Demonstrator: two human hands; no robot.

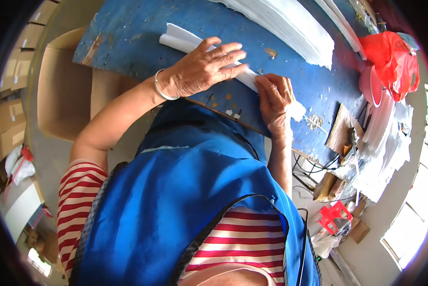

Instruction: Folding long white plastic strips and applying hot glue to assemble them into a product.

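A long folded strip of white paper [183, 40] lies across the worn blue table [142, 28]. My left hand [202, 69] rests flat on top of it with fingers spread, a silver bangle on the wrist. My right hand [275, 97] presses down on the strip's right part, fingers bent over the paper near the table's front edge. The strip's end [297, 110] shows just past my right hand.
A thick stack of white sheets [290, 24] lies at the back of the table. A red plastic bag [393, 59] and a pink bowl [369, 86] sit at right, with loose white papers [383, 148]. Cardboard boxes [63, 90] stand left; a red stool [333, 217] is below.
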